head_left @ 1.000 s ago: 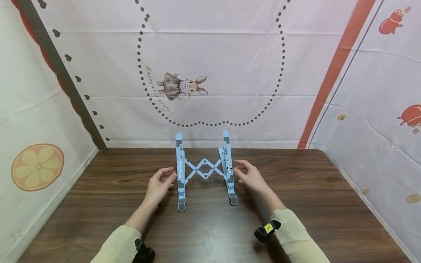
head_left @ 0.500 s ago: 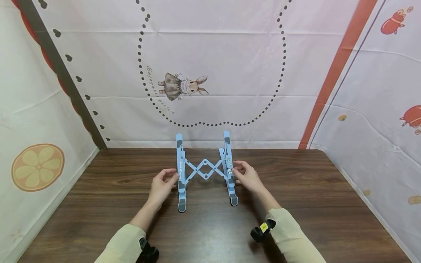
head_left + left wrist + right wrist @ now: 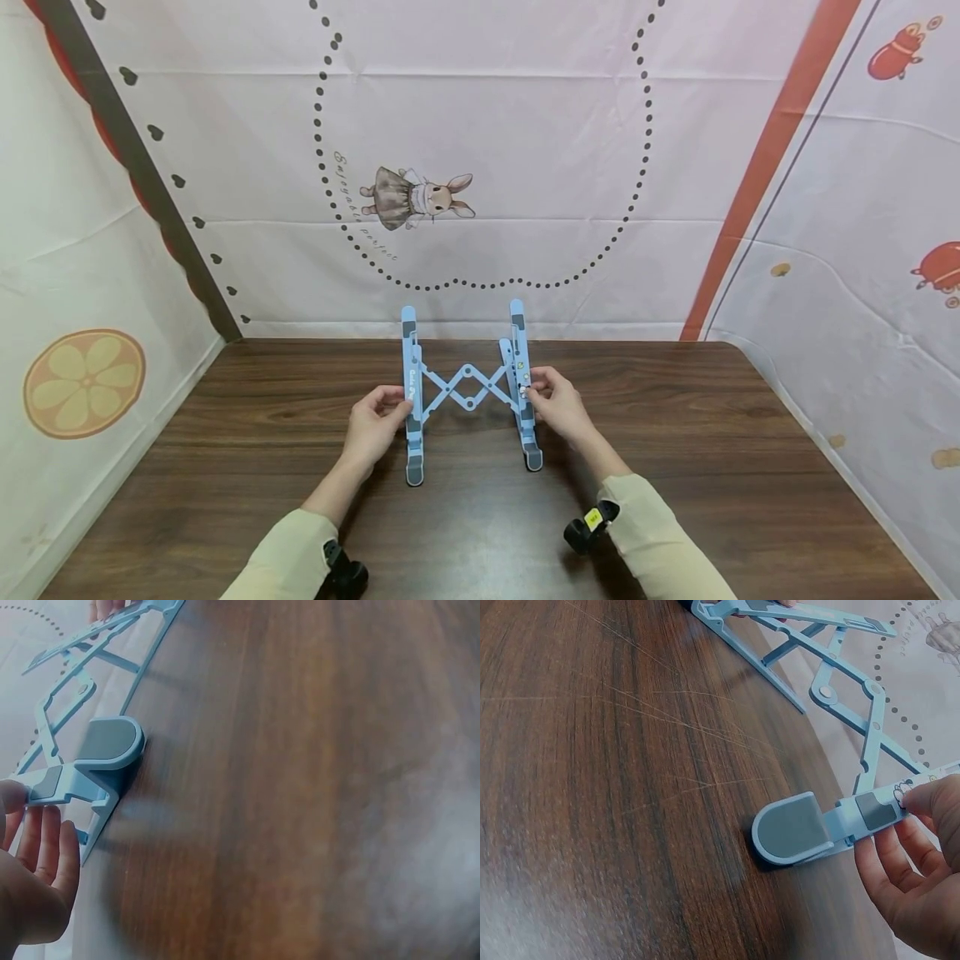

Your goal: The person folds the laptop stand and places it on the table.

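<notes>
Laptop stand point(image 3: 447, 387): unfolded, near tabletop's point(image 3: 675, 433) far edge | left hand point(image 3: 375, 427), right hand point(image 3: 561, 407): each pinches one side rail point(image 3: 410, 358) | setup apparently complete; release outstanding

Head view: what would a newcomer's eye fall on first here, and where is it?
Most likely the blue stand, set near the middle of the table's far edge, with its crisscross centre between two long rails. Next come the person's left grip and right grip, holding it from either side. Behind, on the pale cloth, a printed rabbit lies sideways inside a dotted curve.
</notes>
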The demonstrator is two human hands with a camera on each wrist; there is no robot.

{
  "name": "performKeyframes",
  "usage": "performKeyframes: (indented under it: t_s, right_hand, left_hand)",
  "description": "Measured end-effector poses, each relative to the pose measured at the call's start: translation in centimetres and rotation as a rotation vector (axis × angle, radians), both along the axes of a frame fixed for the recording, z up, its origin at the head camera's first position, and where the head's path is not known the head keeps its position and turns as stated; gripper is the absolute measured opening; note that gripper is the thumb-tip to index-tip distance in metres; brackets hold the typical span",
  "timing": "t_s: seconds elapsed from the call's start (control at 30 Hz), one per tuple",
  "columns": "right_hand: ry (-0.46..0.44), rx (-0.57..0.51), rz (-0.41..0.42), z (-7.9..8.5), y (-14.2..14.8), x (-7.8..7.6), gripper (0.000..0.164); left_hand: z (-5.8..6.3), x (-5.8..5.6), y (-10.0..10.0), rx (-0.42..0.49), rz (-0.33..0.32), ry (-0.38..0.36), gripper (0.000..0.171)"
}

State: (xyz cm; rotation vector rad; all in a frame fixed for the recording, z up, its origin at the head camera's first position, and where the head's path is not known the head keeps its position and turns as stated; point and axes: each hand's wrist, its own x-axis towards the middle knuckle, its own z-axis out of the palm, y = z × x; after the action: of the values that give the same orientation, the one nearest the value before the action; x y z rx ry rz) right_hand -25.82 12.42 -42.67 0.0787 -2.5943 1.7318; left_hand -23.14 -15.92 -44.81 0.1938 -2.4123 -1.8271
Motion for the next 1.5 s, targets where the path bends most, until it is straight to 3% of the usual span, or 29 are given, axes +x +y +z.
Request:
performKeyframes:
  t_s: [0.53,1.5]
  right_hand:
    - [-0.019,-0.023,-0.022,-0.2,0.1,0.1,0.027]
    - [-0.127,-0.104,-0.059,0.1,1.9,0.9,0.030]
  left_hand:
    - [0.7,0.1,0.5,0.016,0.003,-0.027,0.020]
    - [0.8,-1.3,2.4,0.035,-0.015,-0.027,0.021]
